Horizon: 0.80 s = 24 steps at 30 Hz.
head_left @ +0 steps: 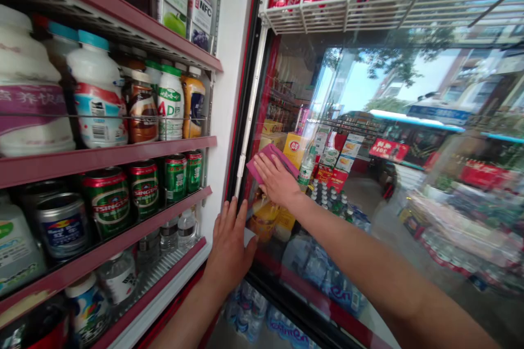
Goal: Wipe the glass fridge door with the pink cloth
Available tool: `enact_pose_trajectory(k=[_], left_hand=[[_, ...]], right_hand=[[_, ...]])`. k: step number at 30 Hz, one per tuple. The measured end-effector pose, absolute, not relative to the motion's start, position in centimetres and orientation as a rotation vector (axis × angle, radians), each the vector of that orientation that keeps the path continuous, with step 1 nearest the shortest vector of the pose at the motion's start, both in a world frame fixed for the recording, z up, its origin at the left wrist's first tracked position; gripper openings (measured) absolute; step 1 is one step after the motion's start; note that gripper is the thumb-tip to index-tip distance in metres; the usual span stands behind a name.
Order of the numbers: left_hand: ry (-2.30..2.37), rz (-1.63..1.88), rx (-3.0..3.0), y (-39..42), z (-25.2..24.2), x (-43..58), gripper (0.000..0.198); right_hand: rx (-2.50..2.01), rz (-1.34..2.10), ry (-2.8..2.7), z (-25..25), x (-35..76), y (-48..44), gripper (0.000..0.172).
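Note:
My right hand [276, 177] lies flat over a pink cloth [290, 164] and presses it against the inner face of a fridge's glass door [347, 87], close to the black door frame. The cloth's edges show around the fingers, while its middle is hidden under the palm. Lower and to the left, my left hand [232, 242] rests on the door frame near the white vertical strip [249, 103]. Its fingers are stretched out and nothing shows in them.
Fridge shelves on the left hold bottles [98, 92] and beer cans [107, 200]. A white wire rack [347, 11] with drink cans juts from the door's top. Packs of bottled water [323, 267] show through the glass, mixed with street reflections.

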<state>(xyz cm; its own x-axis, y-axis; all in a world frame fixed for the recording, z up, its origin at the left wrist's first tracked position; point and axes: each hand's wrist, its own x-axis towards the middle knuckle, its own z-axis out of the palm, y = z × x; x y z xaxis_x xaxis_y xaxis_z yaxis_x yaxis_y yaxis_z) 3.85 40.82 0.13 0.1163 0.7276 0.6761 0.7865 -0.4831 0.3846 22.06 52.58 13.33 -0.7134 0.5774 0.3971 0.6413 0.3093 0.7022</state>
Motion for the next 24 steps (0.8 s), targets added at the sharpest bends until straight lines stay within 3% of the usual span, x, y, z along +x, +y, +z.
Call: enact_pose_trajectory(k=[8,16,24], left_hand=[[-1.407,-1.416,-2.337,40.6,1.4,7.8,0.087],[-1.291,-1.428,-2.407,39.0,2.3,10.1,0.091],[-1.249,-1.465,-2.394,38.9,2.6,11.4,0.091]], right_hand=[[-1.268,-1.257,-2.377,14.3,30.4,45.1,0.085],[-1.391,-1.349,-2.171,13.2,39.0,37.3,0.086],[-1.416,-1.313,-2.293,12.8,33.0,41.6,0.084]])
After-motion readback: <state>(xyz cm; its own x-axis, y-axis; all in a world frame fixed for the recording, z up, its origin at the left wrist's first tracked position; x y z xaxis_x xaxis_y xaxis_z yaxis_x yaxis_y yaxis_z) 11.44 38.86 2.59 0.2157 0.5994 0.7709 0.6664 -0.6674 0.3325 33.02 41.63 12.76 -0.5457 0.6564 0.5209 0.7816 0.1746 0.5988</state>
